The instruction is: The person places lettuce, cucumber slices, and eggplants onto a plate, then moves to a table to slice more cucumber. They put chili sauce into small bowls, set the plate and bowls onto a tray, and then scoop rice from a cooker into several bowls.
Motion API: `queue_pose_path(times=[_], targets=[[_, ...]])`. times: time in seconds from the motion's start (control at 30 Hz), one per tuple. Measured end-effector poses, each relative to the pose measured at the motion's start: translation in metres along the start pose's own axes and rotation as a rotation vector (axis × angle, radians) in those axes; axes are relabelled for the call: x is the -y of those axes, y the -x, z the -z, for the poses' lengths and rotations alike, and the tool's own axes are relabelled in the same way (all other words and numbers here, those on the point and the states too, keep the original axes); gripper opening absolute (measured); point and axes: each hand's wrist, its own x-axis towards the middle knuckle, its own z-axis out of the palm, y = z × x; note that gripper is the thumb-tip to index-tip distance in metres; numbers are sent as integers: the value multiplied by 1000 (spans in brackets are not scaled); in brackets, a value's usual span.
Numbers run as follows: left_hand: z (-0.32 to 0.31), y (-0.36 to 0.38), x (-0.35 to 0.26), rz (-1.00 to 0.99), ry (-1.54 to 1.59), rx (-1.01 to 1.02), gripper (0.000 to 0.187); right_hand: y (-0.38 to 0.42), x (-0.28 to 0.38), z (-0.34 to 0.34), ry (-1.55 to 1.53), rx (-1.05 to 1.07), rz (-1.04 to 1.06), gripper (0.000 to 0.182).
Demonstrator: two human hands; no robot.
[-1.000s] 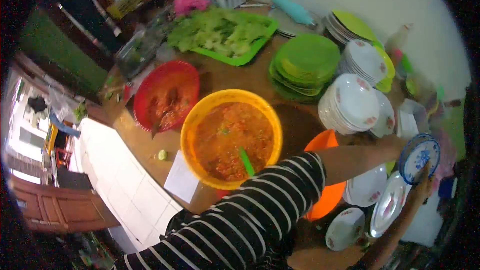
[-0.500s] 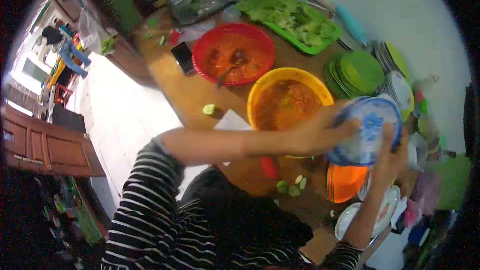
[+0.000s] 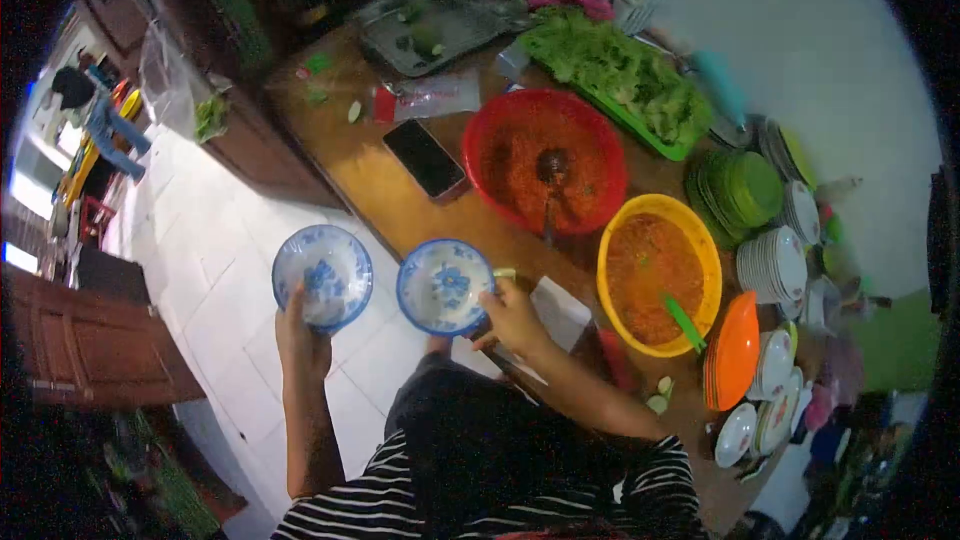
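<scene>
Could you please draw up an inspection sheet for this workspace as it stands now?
Surface: brown table, crowded; some food scraps on it.
Things in hand: blue-rimmed bowl and second bowl, no food visible in either, held apart.
Hands: left hand grips the first, right hand the second.
Other items: red basin and yellow basin of red-orange food, lettuce, orange plates, green plates.
Clutter: phone near the table edge, paper, cut green pieces.
Cables: nothing seen.
Surroundings: white tiled floor, hanging plastic bag, another person far off.
</scene>
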Motion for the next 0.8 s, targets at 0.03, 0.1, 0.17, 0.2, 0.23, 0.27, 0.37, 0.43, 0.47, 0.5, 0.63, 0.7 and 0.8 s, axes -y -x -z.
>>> queue_pose_path(times=[0.03, 0.1, 0.17, 0.2, 0.23, 0.27, 0.37, 0.43, 0.47, 0.5, 0.63, 0.7, 0.8], targets=[[4, -9, -2, 23, 3, 30, 37, -14, -2, -6, 80, -38, 39, 33], [7, -28, -4, 91, 5, 94, 37, -10, 18, -15, -179, -63, -99, 36], [5, -43, -2, 167, -14, 129, 39, -19, 11, -9, -138, -57, -104, 38], [7, -51, -1, 198, -35, 175, 39, -23, 8, -5, -117, -50, -105, 40], [0, -53, -4, 240, -34, 188, 41, -23, 7, -2, -114, -91, -157, 40], [0, -62, 0, 256, 2, 242, 41, -15, 7, 2, 130, -112, -118, 39], [-15, -70, -7, 289, -11, 279, 39, 16, 32, 1, 766, -246, 131, 36], [-24, -80, -7, 334, -45, 301, 38, 43, 77, -18, 1077, -428, 486, 35], [-28, -85, -7, 358, -69, 313, 38, 37, 88, -20, 1224, -530, 575, 36], [-34, -91, -4, 381, -116, 286, 36, 24, 103, -18, 1370, -633, 661, 38], [-54, -100, -1, 380, -132, 382, 31, -17, 95, 0, 1590, -796, 455, 41], [-57, -102, 1, 392, -118, 394, 31, -31, 90, 15, 1528, -796, 186, 42], [-58, -105, 3, 421, -126, 390, 32, -39, 107, 37, 1446, -782, 9, 36]])
